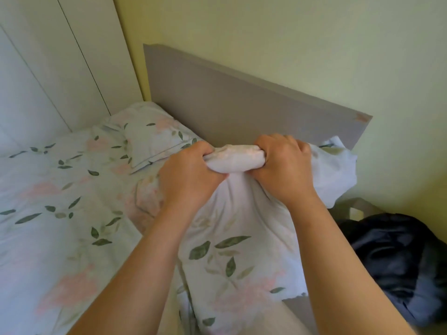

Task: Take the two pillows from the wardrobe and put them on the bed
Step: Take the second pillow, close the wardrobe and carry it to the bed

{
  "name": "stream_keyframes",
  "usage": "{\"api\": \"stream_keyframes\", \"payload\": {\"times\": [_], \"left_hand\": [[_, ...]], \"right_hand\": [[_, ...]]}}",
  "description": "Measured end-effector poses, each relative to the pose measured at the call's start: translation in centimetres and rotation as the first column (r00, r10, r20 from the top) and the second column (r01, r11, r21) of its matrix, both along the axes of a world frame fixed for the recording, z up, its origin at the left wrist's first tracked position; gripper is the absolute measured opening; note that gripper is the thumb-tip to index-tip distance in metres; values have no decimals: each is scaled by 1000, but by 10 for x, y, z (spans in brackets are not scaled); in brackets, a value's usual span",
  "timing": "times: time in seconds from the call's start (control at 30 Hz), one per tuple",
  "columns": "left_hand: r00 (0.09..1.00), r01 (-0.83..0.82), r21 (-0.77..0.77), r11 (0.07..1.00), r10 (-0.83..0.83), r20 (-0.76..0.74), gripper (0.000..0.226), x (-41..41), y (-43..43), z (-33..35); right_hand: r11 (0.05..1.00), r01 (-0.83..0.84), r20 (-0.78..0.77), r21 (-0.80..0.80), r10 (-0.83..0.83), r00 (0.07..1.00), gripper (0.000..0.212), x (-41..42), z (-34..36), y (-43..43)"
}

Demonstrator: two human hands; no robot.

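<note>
One floral pillow [154, 139] lies flat at the head of the bed [48, 201], against the left end of the grey headboard [242, 102]. A second floral pillow [232, 250], white with green leaves and pink flowers, is held up over the bed's right side. My left hand [191, 175] and my right hand [283, 168] both clutch its bunched top edge, close together, knuckles up. The pillow hangs down from my fists toward me, and its far corner drapes to the right near the headboard's end.
White wardrobe doors [60, 56] stand along the bed's left side. A dark blue garment [396, 267] is heaped on the floor to the right of the bed, by the yellow wall. The bed's cover has the same floral print.
</note>
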State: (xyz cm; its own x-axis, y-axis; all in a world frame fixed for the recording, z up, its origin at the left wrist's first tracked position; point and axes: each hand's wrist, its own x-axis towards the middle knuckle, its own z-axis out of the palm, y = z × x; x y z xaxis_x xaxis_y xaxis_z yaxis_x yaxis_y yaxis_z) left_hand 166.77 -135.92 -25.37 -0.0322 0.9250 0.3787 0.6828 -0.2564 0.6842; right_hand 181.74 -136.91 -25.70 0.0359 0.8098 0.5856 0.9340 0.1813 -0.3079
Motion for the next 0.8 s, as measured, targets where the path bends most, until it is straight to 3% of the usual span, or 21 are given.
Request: {"api": "stream_keyframes", "payload": {"times": [0.13,0.3,0.47,0.6,0.8], "left_hand": [[1000,-9,97,995,11,-16,45,-17,45,4],[991,-29,293,956,66,-116,24,-31,100,-9],[982,-58,79,995,71,-177,22,-33,139,-52],[947,-164,75,984,178,-269,26,-32,168,-94],[919,-209,-96,973,162,-359,31,-10,215,-178]], "right_hand": [[997,19,23,79,-21,1000,9,-16,4,47],[993,26,10,116,-28,1000,9,-29,0,98],[999,-5,39,53,3,999,13,-35,-52,139],[997,-67,47,-46,70,996,16,-35,-87,178],[924,-158,69,-349,193,979,50,-12,-169,229]]}}
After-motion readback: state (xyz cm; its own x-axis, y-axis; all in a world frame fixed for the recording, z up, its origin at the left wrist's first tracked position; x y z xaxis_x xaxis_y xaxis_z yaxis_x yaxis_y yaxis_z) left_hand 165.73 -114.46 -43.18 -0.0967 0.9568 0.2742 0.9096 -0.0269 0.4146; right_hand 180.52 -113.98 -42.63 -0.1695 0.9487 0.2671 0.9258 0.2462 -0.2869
